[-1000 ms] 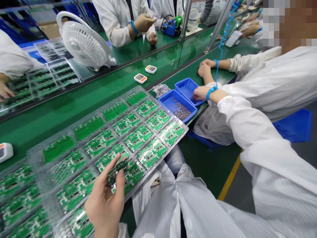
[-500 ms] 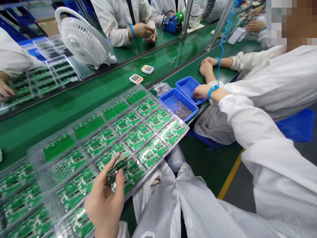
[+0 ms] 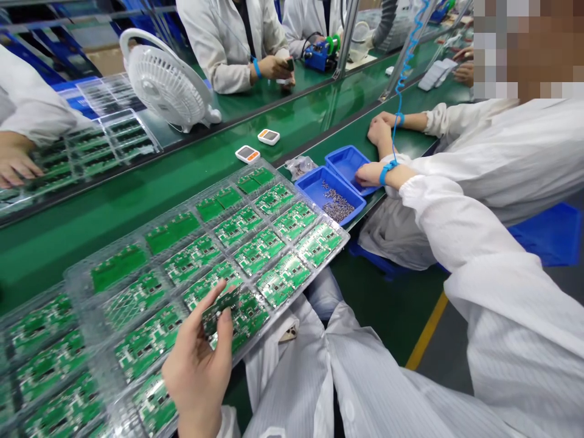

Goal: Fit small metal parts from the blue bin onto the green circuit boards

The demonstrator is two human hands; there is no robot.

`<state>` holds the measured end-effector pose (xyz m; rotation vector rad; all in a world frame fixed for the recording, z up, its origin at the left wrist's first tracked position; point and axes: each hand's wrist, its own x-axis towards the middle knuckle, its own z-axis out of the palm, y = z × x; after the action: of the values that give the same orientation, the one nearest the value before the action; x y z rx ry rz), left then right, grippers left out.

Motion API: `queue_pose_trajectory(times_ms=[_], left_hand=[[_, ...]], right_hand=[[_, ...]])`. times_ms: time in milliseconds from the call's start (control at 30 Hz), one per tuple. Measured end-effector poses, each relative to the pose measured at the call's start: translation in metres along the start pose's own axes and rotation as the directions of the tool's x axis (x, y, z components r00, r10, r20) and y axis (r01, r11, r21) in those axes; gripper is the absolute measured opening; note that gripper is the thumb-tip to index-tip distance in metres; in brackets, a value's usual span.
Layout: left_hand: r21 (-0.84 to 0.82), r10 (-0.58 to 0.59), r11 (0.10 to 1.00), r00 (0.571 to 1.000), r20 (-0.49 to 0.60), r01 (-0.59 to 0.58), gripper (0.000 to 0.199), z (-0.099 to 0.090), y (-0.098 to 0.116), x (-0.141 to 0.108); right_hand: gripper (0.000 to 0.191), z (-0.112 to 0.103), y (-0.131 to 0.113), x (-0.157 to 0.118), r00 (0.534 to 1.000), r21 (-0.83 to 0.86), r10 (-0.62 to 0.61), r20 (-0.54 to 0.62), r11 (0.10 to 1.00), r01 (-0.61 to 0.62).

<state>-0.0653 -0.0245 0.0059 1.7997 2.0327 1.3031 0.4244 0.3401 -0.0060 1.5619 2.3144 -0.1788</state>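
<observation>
My left hand [image 3: 201,359] is closed on a small green circuit board [image 3: 222,307], held tilted between thumb and fingers over a clear plastic tray [image 3: 75,274]. Rows of green circuit boards [image 3: 250,249] fill the tray's compartments. Out to the right, my right hand [image 3: 368,174], in a blue wrist strap [image 3: 387,172], has its curled fingers inside the rear blue bin [image 3: 342,156]. What those fingertips pinch, if anything, is hidden. The front blue bin [image 3: 314,182] stands against it and contains many small metal parts [image 3: 338,205].
A plastic bag of small parts [image 3: 300,166] lies behind the bins. Two white-and-orange devices [image 3: 247,153] rest on the green bench [image 3: 182,167]. Across it stands a white fan [image 3: 166,82]. A co-worker's hand [image 3: 381,131] is just beyond my right hand; other people sit opposite.
The view has shifted slightly, so the tray and fan appear a little further right and lower. My left hand still holds the board, and my right hand stays at the rear bin.
</observation>
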Motion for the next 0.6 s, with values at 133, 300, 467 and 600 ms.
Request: queue_pose_trajectory(times_ms=[133, 300, 467, 600], left_hand=[[-0.106, -0.059, 0.993, 0.997, -0.04, 0.054, 0.062, 0.003, -0.002, 0.001], [-0.168, -0.012, 0.985, 0.991, 0.135, 0.035, 0.021, 0.013, 0.011, 0.011], [-0.239, 0.046, 0.971, 0.977, 0.207, 0.005, 0.008, 0.022, 0.025, 0.015], [-0.251, 0.064, 0.968, 0.982, 0.179, -0.018, 0.007, 0.02, 0.024, 0.009]], right_hand=[[0.022, -0.03, -0.035, -0.016, 0.994, 0.02, 0.08, -0.074, 0.997, -0.079], [0.023, -0.048, -0.156, -0.068, 0.951, 0.194, -0.084, -0.297, 0.97, 0.146], [0.009, -0.024, -0.298, -0.134, 0.687, 0.17, -0.488, -0.538, 0.736, 0.656], [0.011, -0.009, -0.35, -0.15, 0.498, 0.01, -0.528, -0.688, 0.679, 0.734]])
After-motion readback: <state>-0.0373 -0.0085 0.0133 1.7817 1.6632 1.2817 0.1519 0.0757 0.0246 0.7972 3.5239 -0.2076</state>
